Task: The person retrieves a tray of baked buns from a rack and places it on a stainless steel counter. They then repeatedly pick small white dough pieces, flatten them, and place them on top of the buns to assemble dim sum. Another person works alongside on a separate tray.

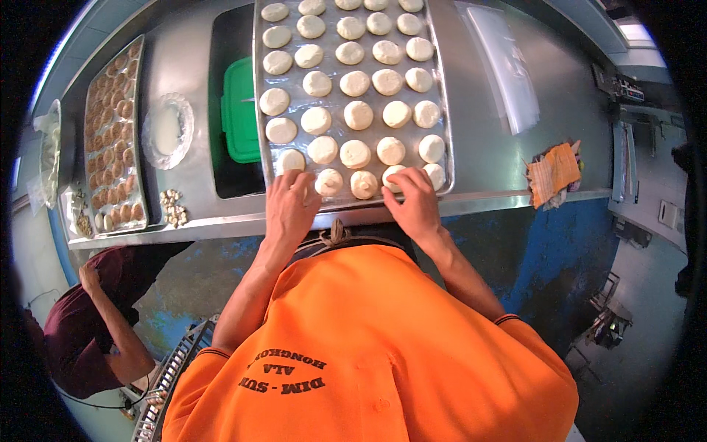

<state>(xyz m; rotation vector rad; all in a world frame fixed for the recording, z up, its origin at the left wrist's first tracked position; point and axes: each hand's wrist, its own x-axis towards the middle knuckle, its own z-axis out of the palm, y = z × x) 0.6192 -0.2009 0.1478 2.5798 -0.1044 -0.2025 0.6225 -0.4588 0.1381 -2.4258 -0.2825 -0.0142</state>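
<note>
Head | left grip (291, 202) on dough round (292, 160) | right grip (414, 200) on dough round (395, 175) | tray (259, 88)

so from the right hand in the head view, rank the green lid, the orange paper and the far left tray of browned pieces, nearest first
1. Orange paper: on the counter to the right of the right hand.
2. Green lid: up and left, in the dark opening beside the dough tray.
3. Browned tray: far left of the counter.

Bright even daylight — sharp centre, dark fisheye-bent rim
</note>
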